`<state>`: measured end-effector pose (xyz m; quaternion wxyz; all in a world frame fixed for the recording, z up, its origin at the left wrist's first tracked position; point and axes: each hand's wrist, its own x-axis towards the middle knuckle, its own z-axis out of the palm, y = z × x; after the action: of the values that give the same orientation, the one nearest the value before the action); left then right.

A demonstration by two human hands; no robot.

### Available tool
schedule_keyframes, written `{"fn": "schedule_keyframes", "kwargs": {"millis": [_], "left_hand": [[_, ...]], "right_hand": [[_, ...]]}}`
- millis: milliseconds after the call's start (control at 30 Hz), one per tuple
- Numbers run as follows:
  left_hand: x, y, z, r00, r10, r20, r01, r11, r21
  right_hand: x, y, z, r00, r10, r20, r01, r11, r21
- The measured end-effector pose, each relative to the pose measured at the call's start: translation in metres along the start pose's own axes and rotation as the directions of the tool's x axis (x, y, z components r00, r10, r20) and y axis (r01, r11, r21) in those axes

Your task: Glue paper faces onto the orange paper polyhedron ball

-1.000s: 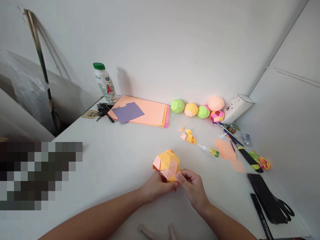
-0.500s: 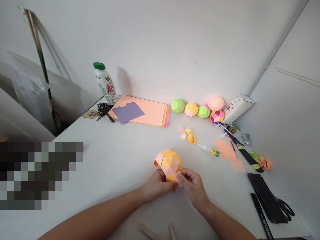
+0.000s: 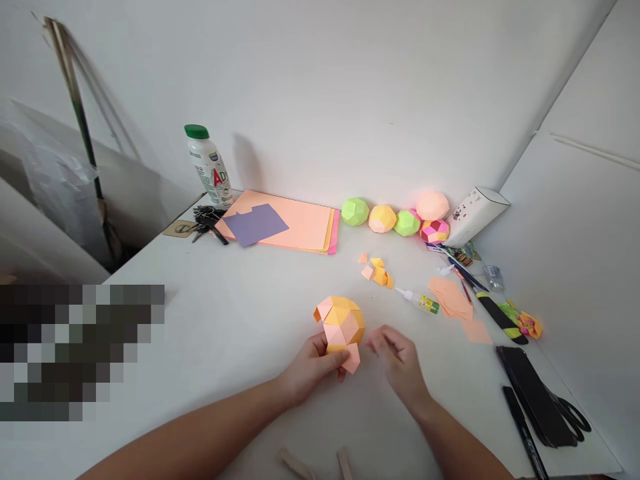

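Observation:
My left hand (image 3: 313, 368) grips a partly built paper ball (image 3: 343, 323) low on its near side. Orange and peach folded facets make up the ball, and one loose-edged flap sticks out at its left. The left thumb presses beside a peach facet (image 3: 353, 358) at the bottom. Just right of the ball, my right hand (image 3: 400, 363) hovers apart from it, fingers curled together and slightly blurred, with nothing visible in them. Beyond the ball lie small folded paper pieces (image 3: 380, 275) and a glue bottle (image 3: 420, 301) with a white nozzle.
Finished paper balls (image 3: 383, 219) line the wall beside a white box (image 3: 475, 217). Coloured sheets (image 3: 305, 223), keys (image 3: 207, 220) and a green-capped bottle (image 3: 210, 167) stand at the back left. Peach paper cutouts (image 3: 450, 298), a black case (image 3: 535, 397), scissors (image 3: 573, 413) and a marker (image 3: 524, 430) lie right.
My right hand has let go of the peach facet and moved a little right, away from the ball. The ball, still in my left hand, has tilted and shifted slightly.

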<state>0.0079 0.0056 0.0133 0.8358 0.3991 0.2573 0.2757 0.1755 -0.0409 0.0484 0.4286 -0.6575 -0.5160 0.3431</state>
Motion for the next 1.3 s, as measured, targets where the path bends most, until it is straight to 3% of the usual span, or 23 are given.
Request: {"fn": "schedule_keyframes", "kwargs": {"millis": [67,100,167,267,400,667,767,800,833,900,1000,1133,1300], "left_hand": [[-0.001,0.000,-0.002,0.999,-0.033,-0.015,0.032,0.998,-0.045],[-0.001,0.000,-0.003,0.999,-0.046,-0.020,0.045,0.997,-0.070],[-0.001,0.001,-0.004,0.998,-0.065,-0.020,0.063,0.992,-0.113],[0.000,0.004,-0.004,0.996,-0.090,0.000,0.089,0.982,-0.165],[0.000,0.005,-0.005,0.995,-0.101,0.017,0.103,0.972,-0.211],[0.002,0.004,-0.006,0.996,-0.082,0.022,0.084,0.980,-0.181],[0.002,0.005,-0.006,0.996,-0.082,0.034,0.087,0.980,-0.177],[0.002,0.006,-0.006,0.996,-0.083,0.039,0.089,0.980,-0.178],[0.002,0.006,-0.006,0.995,-0.086,0.043,0.092,0.979,-0.183],[0.002,0.006,-0.006,0.994,-0.094,0.053,0.103,0.974,-0.200],[0.002,0.005,-0.007,0.990,-0.118,0.076,0.133,0.963,-0.233],[0.001,0.004,-0.007,0.985,-0.146,0.092,0.164,0.957,-0.240],[0.000,0.008,-0.004,0.976,-0.213,0.049,0.219,0.960,-0.175]], "right_hand": [[0.015,0.010,-0.017,0.966,-0.149,-0.210,0.104,0.972,-0.209],[0.024,0.016,-0.027,0.922,-0.242,-0.302,0.134,0.932,-0.337],[0.041,0.029,-0.048,0.858,-0.361,-0.365,0.096,0.811,-0.576],[0.059,0.046,-0.072,0.913,-0.209,-0.351,-0.100,0.719,-0.688],[0.068,0.061,-0.083,0.949,-0.052,-0.311,-0.169,0.749,-0.641],[0.069,0.058,-0.100,0.950,-0.048,-0.309,-0.083,0.914,-0.398],[0.058,0.040,-0.102,0.956,-0.113,-0.271,0.063,0.980,-0.189],[0.052,0.032,-0.100,0.953,-0.163,-0.255,0.165,0.986,-0.014],[0.045,0.024,-0.096,0.947,-0.220,-0.235,0.261,0.952,0.160],[0.030,0.009,-0.086,0.936,-0.318,-0.148,0.350,0.877,0.328],[0.009,-0.008,-0.065,0.894,-0.445,-0.057,0.439,0.842,0.313],[-0.003,-0.014,-0.044,0.901,-0.427,0.072,0.384,0.864,0.326],[-0.005,-0.013,-0.033,0.903,-0.423,0.077,0.384,0.874,0.296]]}}
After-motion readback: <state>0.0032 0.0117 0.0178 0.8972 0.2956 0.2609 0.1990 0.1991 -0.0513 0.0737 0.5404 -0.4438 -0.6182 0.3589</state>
